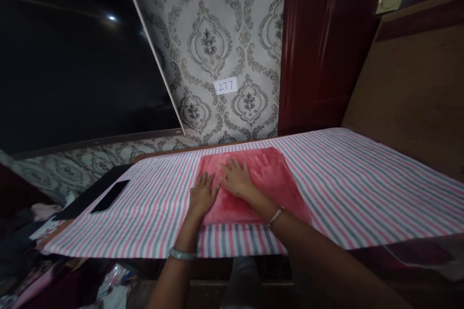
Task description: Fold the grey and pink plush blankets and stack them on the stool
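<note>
A pinkish-red plush cloth [275,188], roughly rectangular, lies flat on a striped tablecloth [152,207]. My left hand [203,195] rests on the cloth's left edge with its fingers apart. Further in, near the upper middle of the cloth, my right hand [236,177] lies palm down, fingers spread. Darker smears and finger-like marks show in the pile around and to the right of my right hand. Neither hand grips anything. A bangle circles my left wrist and a bracelet my right one.
A black phone [110,196] lies at the table's left. Behind stand a large dark television [79,58] and a patterned wall with a paper label [225,86] reading 277. A big cardboard panel [413,87] leans at the right. Bags and clothes [116,282] are piled below left.
</note>
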{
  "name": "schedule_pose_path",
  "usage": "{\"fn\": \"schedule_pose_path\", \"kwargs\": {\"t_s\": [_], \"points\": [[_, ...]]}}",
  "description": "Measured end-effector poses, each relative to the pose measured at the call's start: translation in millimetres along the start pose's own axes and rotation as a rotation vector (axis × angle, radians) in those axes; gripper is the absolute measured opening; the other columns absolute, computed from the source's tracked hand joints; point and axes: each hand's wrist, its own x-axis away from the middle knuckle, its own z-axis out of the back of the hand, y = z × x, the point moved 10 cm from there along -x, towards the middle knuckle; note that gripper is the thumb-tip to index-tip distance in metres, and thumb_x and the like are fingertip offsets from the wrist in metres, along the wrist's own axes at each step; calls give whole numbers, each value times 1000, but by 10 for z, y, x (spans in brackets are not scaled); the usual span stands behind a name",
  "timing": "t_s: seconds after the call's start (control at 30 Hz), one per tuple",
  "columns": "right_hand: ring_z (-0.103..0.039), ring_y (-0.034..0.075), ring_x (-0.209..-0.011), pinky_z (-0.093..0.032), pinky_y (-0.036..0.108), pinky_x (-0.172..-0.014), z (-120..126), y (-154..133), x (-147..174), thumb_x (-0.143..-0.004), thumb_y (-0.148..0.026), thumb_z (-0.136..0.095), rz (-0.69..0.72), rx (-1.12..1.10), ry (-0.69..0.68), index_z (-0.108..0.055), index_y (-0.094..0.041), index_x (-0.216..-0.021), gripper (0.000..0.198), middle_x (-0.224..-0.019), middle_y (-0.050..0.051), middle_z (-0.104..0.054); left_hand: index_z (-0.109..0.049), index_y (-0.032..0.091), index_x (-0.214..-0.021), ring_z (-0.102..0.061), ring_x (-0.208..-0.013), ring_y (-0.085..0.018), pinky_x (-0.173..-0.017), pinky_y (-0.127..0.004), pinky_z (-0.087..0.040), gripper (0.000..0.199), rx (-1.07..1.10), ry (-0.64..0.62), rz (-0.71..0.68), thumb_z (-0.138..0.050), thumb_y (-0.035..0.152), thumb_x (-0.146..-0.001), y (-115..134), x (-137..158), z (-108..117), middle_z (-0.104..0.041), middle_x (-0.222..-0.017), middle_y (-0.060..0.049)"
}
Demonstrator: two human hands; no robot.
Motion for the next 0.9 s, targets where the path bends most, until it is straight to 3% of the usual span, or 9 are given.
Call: {"fn": "schedule_pose_path", "kwargs": {"t_s": [0.07, 0.13, 0.3, 0.4, 0.53, 0.63, 0.73, 0.83, 0.9], "points": [[-26, 30, -149, -18, 56, -120, -161, -82, 54, -100, -43, -33, 31, 2, -34, -45, -24, -151, 55, -160, 8, -35, -40, 22, -152, -26, -151, -25, -108, -46, -45, 55, -5, 3, -5, -32, 43, -102, -20, -1, -15, -31, -163, -11], [-25, 29, -150, -15, 54, -122, -226, 65, 116, -99, -47, -37, 2, 19, -42, -46, -25, -150, 57, -161, 7, -34, -40, 21, -152, -26, -151, -26, -107, -47, -45, 55, -2, 10, -12, -32, 42, -101, -33, -2, -19, -31, -163, -12], [-20, 30, -152, -12, 54, -121, -32, 941, 364, -99, -48, -37, -222, 105, -36, -40, -17, -153, 62, -163, 12, -27, -42, 20, -151, -27, -151, -25, -108, -47, -44, 55, 40, 28, -19, -31, 42, -101, -20, -4, 0, -34, -162, -12], [-18, 30, -152, -16, 56, -119, 90, 1418, 600, -100, -50, -34, -342, 165, -40, -34, -18, -156, 65, -165, 13, -22, -41, 21, -152, -26, -151, -26, -107, -48, -45, 56, 68, 32, -13, -30, 43, -101, -18, 10, -14, -32, -163, -12], [-19, 33, -151, -22, 60, -116, 150, 1788, 800, -99, -50, -32, -444, 189, -90, -33, -16, -156, 67, -165, 16, -22, -39, 22, -153, -23, -152, -26, -110, -52, -41, 57, 66, -13, 2, -30, 44, -101, -54, 13, -17, -29, -164, -12], [-19, 34, -151, -20, 60, -116, 311, 1683, 654, -98, -46, -33, -388, 206, -45, -35, -13, -155, 66, -163, 18, -25, -48, 23, -146, -32, -149, -29, -116, -61, -27, 54, 55, -83, -14, -32, 46, -100, -17, -111, 111, -39, -159, -13], [-21, 33, -151, -18, 59, -118, 461, 1260, 297, -98, -38, -35, -270, 197, 7, -36, -18, -155, 60, -163, 15, -27, -56, 24, -139, -43, -142, -28, -118, -63, -19, 52, 81, -63, -51, -27, 44, -102, 143, -411, 390, -52, -150, -12], [-23, 30, -151, -19, 57, -119, 410, 757, -99, -99, -35, -37, -151, 152, -20, -39, -25, -154, 56, -163, 10, -29, -42, 25, -151, -34, -148, -27, -119, -60, -20, 53, 70, -7, -80, -31, 40, -101, 344, -760, 518, -40, -159, -12], [-24, 28, -151, -20, 55, -119, 291, 544, -297, -100, -36, -36, -97, 127, -48, -40, -26, -153, 54, -162, 9, -32, -34, 25, -155, -23, -152, -29, -119, -62, -18, 58, 25, 23, -94, -35, 43, -100, 435, -914, 429, -28, -164, -11]]}}
